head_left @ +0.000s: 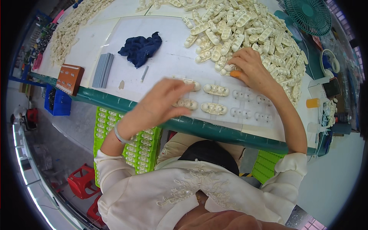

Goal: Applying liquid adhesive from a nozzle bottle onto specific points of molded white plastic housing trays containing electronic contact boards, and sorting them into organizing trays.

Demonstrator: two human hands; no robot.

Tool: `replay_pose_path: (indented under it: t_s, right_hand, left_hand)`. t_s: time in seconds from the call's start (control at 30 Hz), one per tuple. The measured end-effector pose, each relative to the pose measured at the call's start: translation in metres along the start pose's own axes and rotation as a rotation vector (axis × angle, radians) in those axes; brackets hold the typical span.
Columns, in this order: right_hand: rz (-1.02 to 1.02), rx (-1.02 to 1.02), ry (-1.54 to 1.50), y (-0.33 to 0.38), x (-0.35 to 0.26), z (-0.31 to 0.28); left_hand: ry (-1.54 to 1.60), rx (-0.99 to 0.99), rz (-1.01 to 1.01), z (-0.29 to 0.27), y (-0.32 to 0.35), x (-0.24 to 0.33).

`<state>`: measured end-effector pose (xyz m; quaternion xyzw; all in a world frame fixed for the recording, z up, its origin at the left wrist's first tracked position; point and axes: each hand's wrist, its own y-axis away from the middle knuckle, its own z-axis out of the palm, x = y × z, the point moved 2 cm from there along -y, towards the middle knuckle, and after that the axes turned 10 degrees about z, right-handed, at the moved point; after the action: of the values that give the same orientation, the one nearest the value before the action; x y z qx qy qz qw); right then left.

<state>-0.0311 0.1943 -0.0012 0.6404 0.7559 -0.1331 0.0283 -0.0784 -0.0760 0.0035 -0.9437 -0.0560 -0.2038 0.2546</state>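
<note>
My left hand (159, 101) hovers over the left end of a whitish translucent plate (226, 118), slightly blurred, thumb and fingers apart. Cream oval plastic housings sit on that plate: one (216, 90) in the far row, another (213, 108) in the near row, and others partly behind my left fingers. Further right, the plate carries small pegs or parts without housings over them. At the near edge of a large heap of cream housings (245, 28), my right hand (253, 71) has its fingers curled around a cream housing (229, 68). An orange cover wraps one right fingertip.
A dark blue cloth (141, 49), grey sticks (102, 71) and a brown block (70, 79) lie left. Beyond them spreads another cream heap (73, 34). The table has a green edge (195, 128). Filled green trays (143, 149) stand below. A green fan (308, 17) is far right.
</note>
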Motion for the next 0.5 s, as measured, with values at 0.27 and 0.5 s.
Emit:
replay_pose_path:
  t_s: [0.27,0.5]
  right_hand:
    - [0.447,0.332,-0.771,0.017,0.033,0.002]
    - [0.727,0.554,-1.174,0.061,0.059,-0.015]
  left_hand:
    - [-0.097,-0.008,-0.032,0.044,-0.083,-0.088]
    - [-0.161,-0.014,-0.11,0.035,-0.073,-0.079]
